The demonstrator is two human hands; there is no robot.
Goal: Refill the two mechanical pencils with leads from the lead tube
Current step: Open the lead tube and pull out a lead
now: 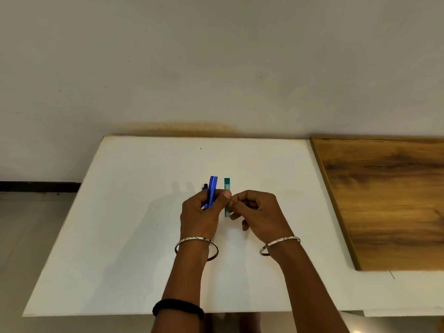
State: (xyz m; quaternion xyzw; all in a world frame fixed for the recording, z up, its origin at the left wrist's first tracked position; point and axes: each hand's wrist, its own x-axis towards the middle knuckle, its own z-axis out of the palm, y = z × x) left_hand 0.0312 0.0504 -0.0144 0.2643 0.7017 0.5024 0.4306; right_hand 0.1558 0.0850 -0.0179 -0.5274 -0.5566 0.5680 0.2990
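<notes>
Left hand (200, 212) is wrapped round a bright blue plastic mechanical pencil (212, 188), held up over the white worktop (120, 236). A darker pencil (205, 187) peeks out just behind it. Right hand (259, 212) has curled fingers right at the small green lead tube (227, 186), but I can't tell what they pinch. I think the filling is only starting.
</notes>
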